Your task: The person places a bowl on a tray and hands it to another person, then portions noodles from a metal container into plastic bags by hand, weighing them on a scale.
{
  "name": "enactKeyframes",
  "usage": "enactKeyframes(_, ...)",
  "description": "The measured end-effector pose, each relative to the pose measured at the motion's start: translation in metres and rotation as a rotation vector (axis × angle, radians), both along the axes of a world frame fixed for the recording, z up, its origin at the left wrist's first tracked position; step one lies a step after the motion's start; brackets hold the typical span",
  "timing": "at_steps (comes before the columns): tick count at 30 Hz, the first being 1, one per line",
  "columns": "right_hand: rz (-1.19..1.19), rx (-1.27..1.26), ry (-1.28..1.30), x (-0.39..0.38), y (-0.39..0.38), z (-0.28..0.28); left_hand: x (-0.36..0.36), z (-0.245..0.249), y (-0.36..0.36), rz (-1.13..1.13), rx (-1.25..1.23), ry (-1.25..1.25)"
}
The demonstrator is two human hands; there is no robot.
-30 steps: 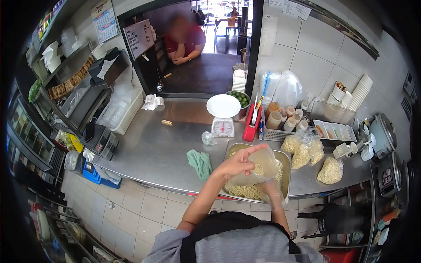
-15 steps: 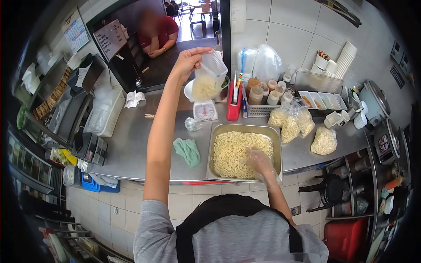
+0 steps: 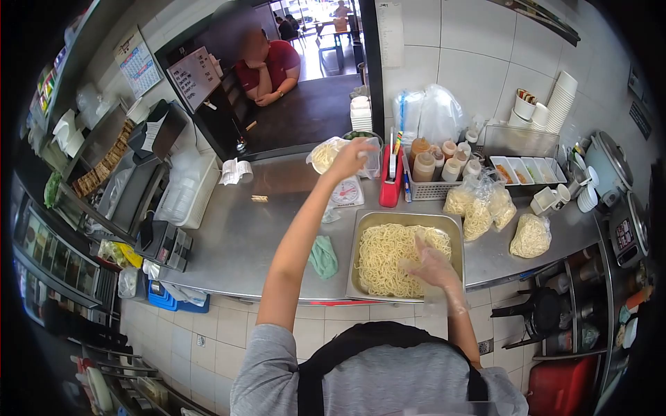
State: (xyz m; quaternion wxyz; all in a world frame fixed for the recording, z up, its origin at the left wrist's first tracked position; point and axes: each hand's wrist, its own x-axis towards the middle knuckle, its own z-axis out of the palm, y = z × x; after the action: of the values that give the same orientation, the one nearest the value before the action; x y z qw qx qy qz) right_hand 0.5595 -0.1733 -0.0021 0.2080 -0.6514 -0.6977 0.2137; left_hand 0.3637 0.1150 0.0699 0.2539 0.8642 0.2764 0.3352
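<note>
My left hand [image 3: 349,159] is over the kitchen scale [image 3: 346,193], its fingers closed on the upper part of a clear plastic bag [image 3: 371,161]. The bag's lower part, with pale noodles [image 3: 323,157] in it, rests in a white bowl on the scale. My right hand [image 3: 436,269], in a clear plastic glove, is above the right side of a metal tray [image 3: 352,277]. Its fingers are apart with nothing between them. Loose yellow noodles [image 3: 390,260] fill the tray.
A green cloth [image 3: 323,257] lies left of the tray. Bagged noodles [image 3: 531,236], sauce bottles [image 3: 424,166] in a basket and a red holder [image 3: 392,177] stand to the right. A person [image 3: 274,73] leans on the counter beyond the window.
My left hand has lowered the bag of noodles from the air onto the bowl on the scale. My right hand has lifted out of the noodles and opened. The view has shifted slightly.
</note>
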Motion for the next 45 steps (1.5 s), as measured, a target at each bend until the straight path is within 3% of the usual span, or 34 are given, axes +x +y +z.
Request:
enactKeyframes(2,0.014,0.123,0.186,0.005,0.0,0.011,0.004,-0.002,-0.039,0.157,0.338,0.061)
enactKeyframes(4,0.019,0.266,0.389,0.006,-0.003,0.023,0.008,0.014,-0.108,0.12,0.114,0.029)
enactKeyframes(6,-0.094,0.282,0.891,-0.009,-0.006,0.048,0.011,0.015,-0.172,-0.015,0.028,-0.031)
enactKeyframes(8,-0.281,0.312,1.071,-0.021,-0.002,0.06,0.01,0.005,-0.233,-0.111,-0.171,0.238)
enactKeyframes(10,-0.511,0.352,0.914,-0.023,0.001,0.063,0.016,-0.029,-0.276,-0.133,0.06,0.276)
enactKeyframes(13,-0.537,0.367,1.028,-0.023,0.016,0.025,0.029,-0.038,-0.306,-0.082,-0.255,0.357)
enactKeyframes(16,-0.544,0.314,1.188,-0.029,0.017,0.012,0.035,-0.063,-0.314,0.001,-0.219,0.337)
enactKeyframes(18,-0.561,0.485,1.196,-0.027,0.031,0.003,0.028,-0.072,-0.318,-0.266,-0.126,0.301)
enactKeyframes(19,-0.547,0.52,1.162,-0.025,0.033,0.0,0.024,-0.074,-0.319,-0.396,-0.08,0.283)
enactKeyframes(22,-0.471,0.538,0.982,-0.015,0.032,0.004,0.017,-0.069,-0.322,-0.45,-0.144,0.372)
enactKeyframes(25,-0.24,0.327,1.011,-0.014,0.04,-0.032,0.007,-0.072,-0.319,-0.474,-0.184,0.363)
enactKeyframes(28,-0.054,-0.109,0.002,-0.025,0.026,-0.029,-0.014,-0.06,-0.303,-0.362,-0.334,0.255)
enactKeyframes(31,0.027,0.023,-0.418,-0.043,0.009,-0.036,-0.055,-0.071,-0.27,0.128,-0.251,0.277)
enactKeyframes(32,0.008,0.154,-0.432,-0.042,0.011,-0.064,-0.069,-0.078,-0.259,0.327,-0.179,0.327)
enactKeyframes(34,-0.013,0.174,-0.42,-0.043,0.008,-0.065,-0.094,-0.109,-0.244,0.619,0.036,0.346)
enactKeyframes(37,-0.019,0.217,-0.374,-0.041,0.007,-0.062,-0.108,-0.158,-0.241,0.866,0.102,0.458)
enactKeyframes(39,0.005,0.231,-0.356,-0.038,0.012,-0.066,-0.114,-0.193,-0.231,0.874,0.055,0.377)
enactKeyframes(41,0.043,0.218,-0.358,-0.034,0.018,-0.083,-0.119,-0.201,-0.225,0.846,0.015,0.284)
enactKeyframes(45,0.012,0.212,-0.379,-0.038,0.011,-0.066,-0.129,-0.207,-0.219,0.765,-0.114,0.049)
